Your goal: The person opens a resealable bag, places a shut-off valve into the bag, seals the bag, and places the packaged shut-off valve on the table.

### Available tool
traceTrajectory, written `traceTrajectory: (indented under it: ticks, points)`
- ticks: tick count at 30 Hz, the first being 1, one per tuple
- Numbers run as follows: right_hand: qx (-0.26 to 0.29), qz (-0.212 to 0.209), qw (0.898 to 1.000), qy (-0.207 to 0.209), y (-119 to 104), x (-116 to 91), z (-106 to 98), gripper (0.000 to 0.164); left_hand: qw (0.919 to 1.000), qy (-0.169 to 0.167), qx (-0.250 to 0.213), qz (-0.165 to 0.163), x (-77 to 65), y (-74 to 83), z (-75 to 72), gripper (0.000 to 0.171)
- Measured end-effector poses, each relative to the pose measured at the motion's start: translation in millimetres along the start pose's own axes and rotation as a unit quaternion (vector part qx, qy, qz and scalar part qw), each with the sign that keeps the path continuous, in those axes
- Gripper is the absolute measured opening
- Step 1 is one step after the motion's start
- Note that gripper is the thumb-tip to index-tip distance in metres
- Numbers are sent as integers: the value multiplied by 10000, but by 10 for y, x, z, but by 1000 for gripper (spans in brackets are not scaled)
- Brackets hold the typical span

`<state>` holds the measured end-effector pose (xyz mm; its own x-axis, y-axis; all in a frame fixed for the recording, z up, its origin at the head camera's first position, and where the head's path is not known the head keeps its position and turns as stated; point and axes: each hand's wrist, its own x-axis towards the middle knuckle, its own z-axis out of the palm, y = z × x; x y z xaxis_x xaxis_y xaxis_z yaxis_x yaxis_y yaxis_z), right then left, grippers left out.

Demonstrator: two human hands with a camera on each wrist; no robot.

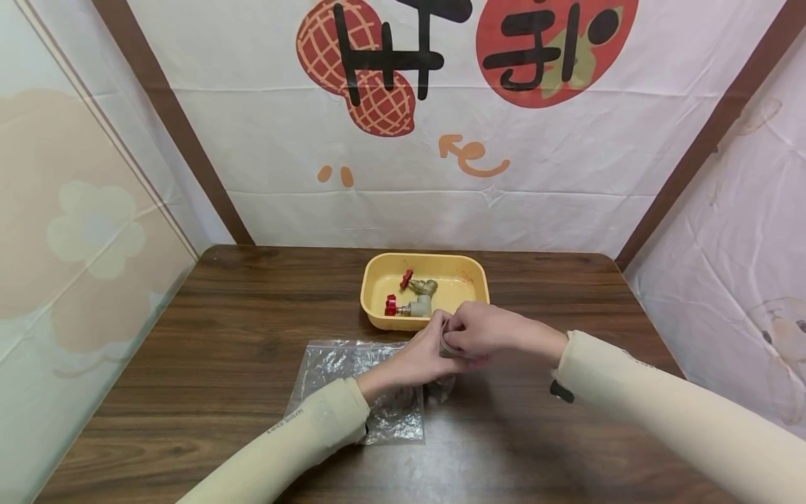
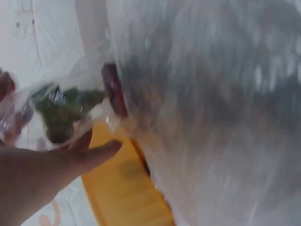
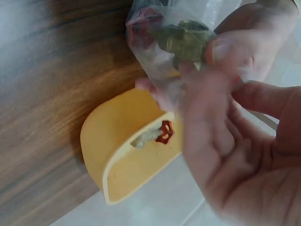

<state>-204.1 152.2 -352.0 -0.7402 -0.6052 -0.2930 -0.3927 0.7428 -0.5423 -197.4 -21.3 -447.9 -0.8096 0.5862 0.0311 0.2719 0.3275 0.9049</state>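
Note:
A brass valve [image 3: 188, 40] with a red handwheel [image 3: 143, 28] sits inside a small clear plastic bag [image 1: 441, 388]. My left hand [image 1: 418, 360] holds this bag near its top, in front of the yellow tub. At the bag's upper edge, the curled fingers of my right hand [image 1: 485, 329] pinch the plastic, close against the left hand. The right hand is blurred in the right wrist view, and its fingertips are partly hidden in the head view. Through the film in the left wrist view, the greenish valve [image 2: 61, 110] shows beside my left thumb.
Behind the hands, a yellow tub [image 1: 371, 318] holds two valves with red handwheels [image 1: 391, 305]. A flat clear zip bag [image 1: 336, 360] lies on the brown wooden table [image 1: 208, 364], under the left forearm. Blurred clear plastic [image 2: 216, 113] fills the right of the left wrist view.

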Motion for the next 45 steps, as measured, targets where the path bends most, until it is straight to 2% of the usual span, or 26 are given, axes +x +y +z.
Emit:
traceTrajectory:
  ticks: [4,7,12,16,21,25,31,41,45]
  points:
    - [385,-52,9989,-256,41,-95,-52,44,9975,-687,132,124,23,34,-127,72]
    - [362,-103,9989,-289,73,-152,-82,45,9930,-1141,140,282,53,71,-252,81]
    - [0,-569,9984,-5,90,-190,-65,26,9888,-1431,90,412,77,89,-411,82]
    - [-239,-681,9969,318,86,-200,-32,12,9887,-1437,154,407,80,72,-456,80]
    - [-310,-802,9941,654,95,-211,-37,16,9904,-1307,309,315,84,42,-454,79]
    - [-281,-800,9935,764,107,-223,-55,16,9929,-1121,347,197,76,42,-432,76]
    - [-243,-805,9926,873,150,-235,-58,17,9945,-931,399,256,73,35,-387,72]
    - [-320,-1365,9830,1186,254,-215,-38,19,9940,-847,674,172,89,-4,-275,87]
    - [-291,-1279,9833,1262,272,-225,-32,21,9940,-769,729,254,97,-6,-232,83]
